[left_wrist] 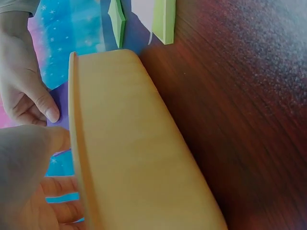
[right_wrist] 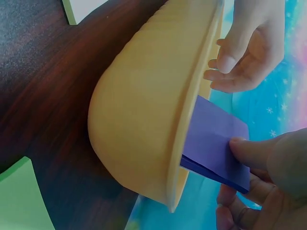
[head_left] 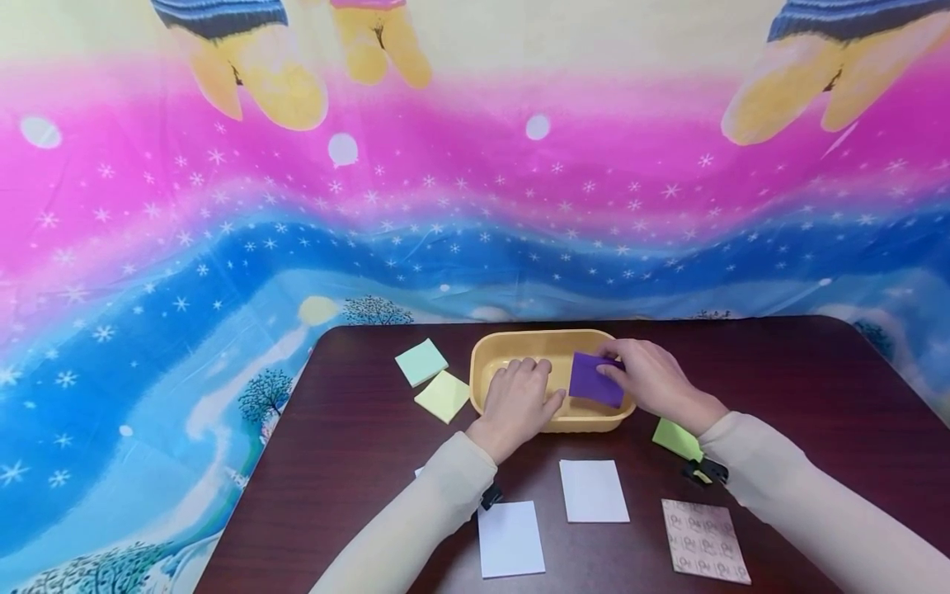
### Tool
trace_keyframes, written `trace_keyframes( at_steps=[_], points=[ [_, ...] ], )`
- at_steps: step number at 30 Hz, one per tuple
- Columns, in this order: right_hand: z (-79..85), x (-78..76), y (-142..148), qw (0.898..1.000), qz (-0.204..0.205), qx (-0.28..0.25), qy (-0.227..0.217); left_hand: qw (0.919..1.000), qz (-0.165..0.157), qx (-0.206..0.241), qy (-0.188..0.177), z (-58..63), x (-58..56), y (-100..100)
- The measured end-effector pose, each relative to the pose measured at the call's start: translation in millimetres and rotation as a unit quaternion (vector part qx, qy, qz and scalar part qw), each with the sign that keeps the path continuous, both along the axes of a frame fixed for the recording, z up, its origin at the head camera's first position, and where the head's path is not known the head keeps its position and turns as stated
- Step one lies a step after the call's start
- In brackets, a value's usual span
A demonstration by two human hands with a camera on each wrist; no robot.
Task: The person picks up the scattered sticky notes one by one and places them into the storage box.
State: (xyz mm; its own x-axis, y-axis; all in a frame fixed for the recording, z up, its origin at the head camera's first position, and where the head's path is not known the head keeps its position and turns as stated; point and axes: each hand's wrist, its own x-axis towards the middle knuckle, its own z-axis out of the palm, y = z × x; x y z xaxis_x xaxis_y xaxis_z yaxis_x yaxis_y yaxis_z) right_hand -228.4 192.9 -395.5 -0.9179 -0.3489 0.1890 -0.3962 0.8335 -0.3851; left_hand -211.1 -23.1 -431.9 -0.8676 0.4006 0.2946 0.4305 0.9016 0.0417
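A pad of purple sticky notes (head_left: 591,378) is tilted inside the right end of a yellow plastic basket (head_left: 586,425). My right hand (head_left: 660,384) pinches the pad at its outer edge, thumb on one face and fingers behind, as the right wrist view shows. One end of the pad (right_wrist: 216,136) dips below the basket's rim. Over the basket's left half hangs my left hand (head_left: 515,404), its fingers loosely bent and holding nothing. The left wrist view shows its fingers near the rim of the basket (left_wrist: 129,134); whether they touch it I cannot tell.
Left of the basket lie a mint pad (head_left: 421,362) and a pale yellow pad (head_left: 443,396). A green pad (head_left: 675,439) is partly under my right wrist. Nearer are white pads (head_left: 594,492) (head_left: 511,539) and a patterned pad (head_left: 705,540). A printed cloth (head_left: 475,165) hangs behind the table.
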Motion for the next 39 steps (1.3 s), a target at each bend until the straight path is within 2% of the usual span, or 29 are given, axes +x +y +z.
trace_keyframes(
  at_steps=[8,18,29,39],
  points=[
    [-5.6,-3.7,-2.0,1.0,0.005,0.007,0.0,1.0,0.003,0.003,-0.004,-0.7,-3.7,0.1],
    [-13.0,-9.8,-4.4,1.0,0.019,0.0,-0.01,0.9995,0.01,0.001,-0.031,-3.6,-8.5,-0.9],
    [-21.6,-14.5,-5.5,0.998,0.04,-0.002,-0.042,0.9987,0.016,0.009,-0.047,-8.0,-12.0,-0.4],
    [-25.6,-19.1,-10.7,0.998,0.049,0.009,-0.031,0.9971,0.021,0.023,-0.069,-7.4,-15.4,-0.4]
  ],
)
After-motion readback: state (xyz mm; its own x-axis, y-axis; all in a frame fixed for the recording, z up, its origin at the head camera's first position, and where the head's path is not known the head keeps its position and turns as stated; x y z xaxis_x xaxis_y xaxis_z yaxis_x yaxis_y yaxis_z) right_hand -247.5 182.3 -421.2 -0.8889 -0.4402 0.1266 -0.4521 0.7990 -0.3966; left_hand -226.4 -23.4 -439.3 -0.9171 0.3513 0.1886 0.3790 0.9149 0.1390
